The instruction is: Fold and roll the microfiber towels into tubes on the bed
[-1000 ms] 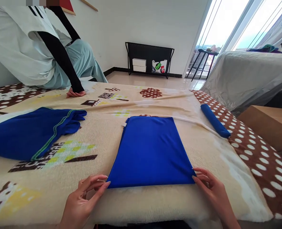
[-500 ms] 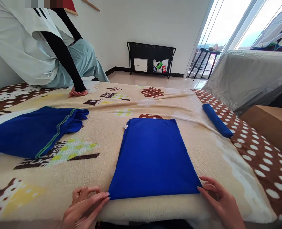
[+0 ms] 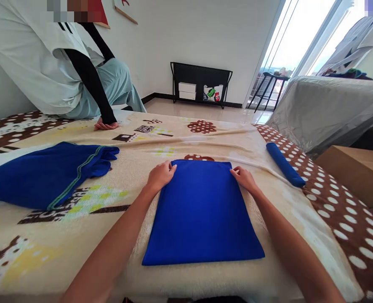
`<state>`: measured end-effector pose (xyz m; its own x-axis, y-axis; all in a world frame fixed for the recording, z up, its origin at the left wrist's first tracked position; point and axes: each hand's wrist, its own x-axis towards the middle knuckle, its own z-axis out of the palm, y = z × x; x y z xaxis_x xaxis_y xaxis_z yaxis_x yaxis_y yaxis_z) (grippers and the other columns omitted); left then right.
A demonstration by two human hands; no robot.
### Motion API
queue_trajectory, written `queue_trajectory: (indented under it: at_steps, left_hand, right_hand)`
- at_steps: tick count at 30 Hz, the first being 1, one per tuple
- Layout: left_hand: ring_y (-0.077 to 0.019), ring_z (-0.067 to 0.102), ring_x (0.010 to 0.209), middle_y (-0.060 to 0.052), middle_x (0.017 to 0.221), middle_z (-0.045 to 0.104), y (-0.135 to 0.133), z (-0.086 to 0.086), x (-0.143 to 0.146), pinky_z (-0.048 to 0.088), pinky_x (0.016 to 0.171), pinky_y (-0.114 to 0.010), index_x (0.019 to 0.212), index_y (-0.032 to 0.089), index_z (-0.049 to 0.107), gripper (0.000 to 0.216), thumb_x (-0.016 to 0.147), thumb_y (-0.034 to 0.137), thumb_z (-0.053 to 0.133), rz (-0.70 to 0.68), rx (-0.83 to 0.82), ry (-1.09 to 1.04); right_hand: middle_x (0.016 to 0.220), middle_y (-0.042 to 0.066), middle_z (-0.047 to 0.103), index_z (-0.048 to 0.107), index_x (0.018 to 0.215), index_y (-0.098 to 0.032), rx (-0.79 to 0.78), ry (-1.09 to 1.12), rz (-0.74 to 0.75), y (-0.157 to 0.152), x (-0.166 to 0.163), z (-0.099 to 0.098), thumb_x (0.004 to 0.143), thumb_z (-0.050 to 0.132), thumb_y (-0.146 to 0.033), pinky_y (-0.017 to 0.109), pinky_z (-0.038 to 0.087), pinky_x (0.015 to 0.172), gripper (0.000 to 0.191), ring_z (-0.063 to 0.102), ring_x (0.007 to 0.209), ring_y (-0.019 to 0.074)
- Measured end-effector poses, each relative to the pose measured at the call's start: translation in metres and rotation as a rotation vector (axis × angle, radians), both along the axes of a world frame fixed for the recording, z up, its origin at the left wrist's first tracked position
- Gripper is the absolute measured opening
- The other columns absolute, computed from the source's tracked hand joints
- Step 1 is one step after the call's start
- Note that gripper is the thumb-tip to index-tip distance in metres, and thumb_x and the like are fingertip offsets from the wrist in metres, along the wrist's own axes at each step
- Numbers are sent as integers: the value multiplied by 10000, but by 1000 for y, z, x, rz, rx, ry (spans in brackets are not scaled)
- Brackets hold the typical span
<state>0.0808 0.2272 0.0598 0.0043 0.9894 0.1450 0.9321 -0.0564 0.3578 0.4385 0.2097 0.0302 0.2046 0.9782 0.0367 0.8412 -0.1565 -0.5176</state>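
A folded blue cloth [image 3: 202,214] lies flat on the cream patterned blanket [image 3: 120,248] in front of me. At its far left corner, the fingers of my left hand [image 3: 161,173] are pinched on the edge. My right hand [image 3: 242,176] grips the far right corner between thumb and fingers. Both forearms reach forward along the cloth's sides. To the left, a second blue cloth [image 3: 47,174] with a green-striped hem lies loosely spread and rumpled. A rolled blue cloth [image 3: 285,165] rests on the right, by the blanket's edge.
Another person [image 3: 75,75] sits at the far left of the bed, one hand on the blanket. Brown polka-dot bedding [image 3: 341,202] shows on the right, beside a cardboard box [image 3: 357,172] and plastic-covered furniture [image 3: 328,105]. A black rack [image 3: 202,75] stands by the wall.
Both my hands have moved from the near corners of the folded cloth forward to its far corners. The white tag at the far left corner is now out of sight.
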Motion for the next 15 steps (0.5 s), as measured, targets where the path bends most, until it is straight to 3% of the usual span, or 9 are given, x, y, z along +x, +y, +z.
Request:
queue_trajectory:
  at_steps: [3,7,15]
  left_hand:
    - [-270,660,860,-118,886,702,48,-24,14,453,738,-331,851,194,602,302,924,454,467,48,13,29]
    - [-277,636,952,-121,965,679,68,-48,5,454,812,-354,895,201,564,264,915,454,491,62,72,26]
    - [-216,594,882,-48,879,625,84,-55,-3,448,800,-316,792,222,505,172,840,369,580,4,146,-116]
  right_hand:
    - [929,117,723,655,1010,-185,47,-58,-112,34,-16,-14,960,455,-453,320,435,780,338,668,913,246]
    - [840,89,704,648,1044,-196,95,-61,-145,49,-10,-31,929,515,-453,304,403,723,312,659,841,242]
    - [616,-14,564,687,867,-220,266,76,-79,61,8,-41,839,574,-484,282,336,616,289,527,596,168]
